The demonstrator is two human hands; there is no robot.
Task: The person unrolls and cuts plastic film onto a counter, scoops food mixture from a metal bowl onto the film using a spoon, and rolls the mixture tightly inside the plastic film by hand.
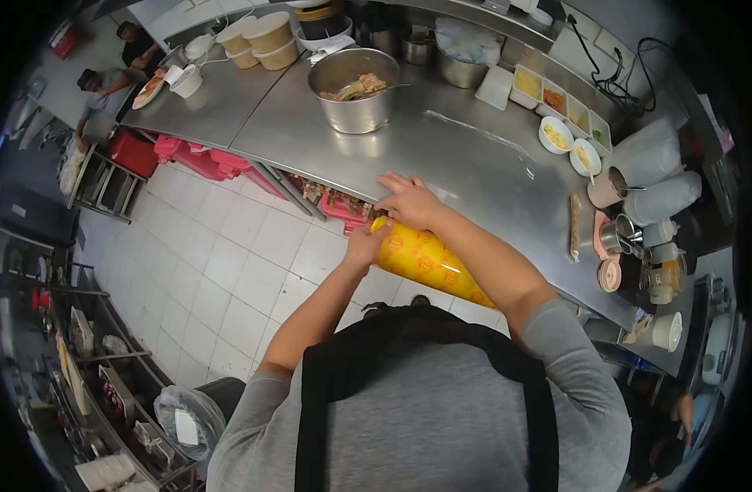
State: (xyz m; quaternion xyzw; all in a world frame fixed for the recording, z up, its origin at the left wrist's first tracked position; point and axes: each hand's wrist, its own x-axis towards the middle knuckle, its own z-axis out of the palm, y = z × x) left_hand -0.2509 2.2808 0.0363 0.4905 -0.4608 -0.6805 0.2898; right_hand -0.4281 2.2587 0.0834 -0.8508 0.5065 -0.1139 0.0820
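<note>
Roll (425,256) of yellow colour with orange-red print lies slantwise at the near edge of the metal surface (286,148), its farther end between the two hands of the person and its nearer part passing below the right forearm. The left hand (366,248) grasps this farther end, with the thumb upon it. The right hand (410,202) is just beside, above the edge of the surface, palm down and fingers stretched; I cannot tell if it grips something or only rests.

Farther on the surface, beyond the hands, stands a metal pot (359,119) with brownish food (364,87) and a utensil handle leaning at its rim. To the right of the pot, a thin shiny streak (482,134) crosses the surface, and behind it are two small white bowls (543,143) near a row of food containers (523,101). A long wrapped piece (574,230) lies at the right side, near some cups and jars. Stacked tubs (275,60) stand at the back left. Pink-red bins (187,157) are under the surface, above white floor tiles (228,271). Two other persons (105,86) are at the upper left.
</note>
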